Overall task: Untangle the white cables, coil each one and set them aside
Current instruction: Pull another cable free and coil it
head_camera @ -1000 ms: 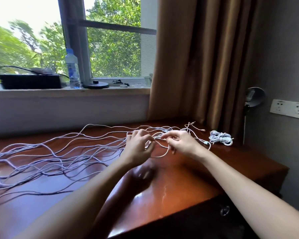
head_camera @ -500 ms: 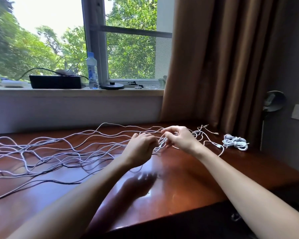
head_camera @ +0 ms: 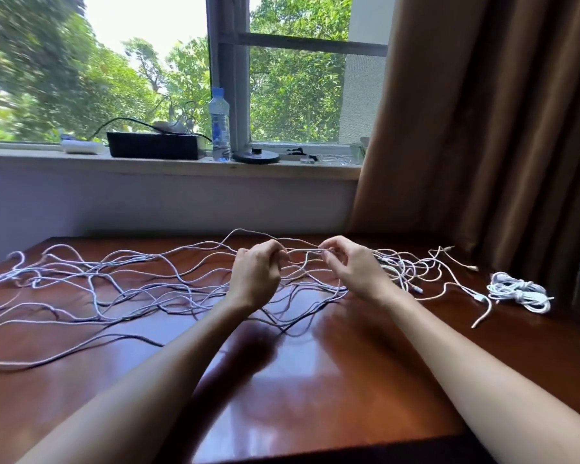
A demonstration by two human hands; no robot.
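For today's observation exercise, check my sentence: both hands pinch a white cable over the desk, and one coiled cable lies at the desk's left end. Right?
Not quite. The head view shows the coiled cable at the right end of the desk. The left hand and right hand do pinch a white cable.

Cables (head_camera: 141, 283) white; desk (head_camera: 315, 380) glossy red-brown; curtain (head_camera: 482, 128) brown; box (head_camera: 153, 149) black; bottle (head_camera: 220, 125) w/ blue cap.
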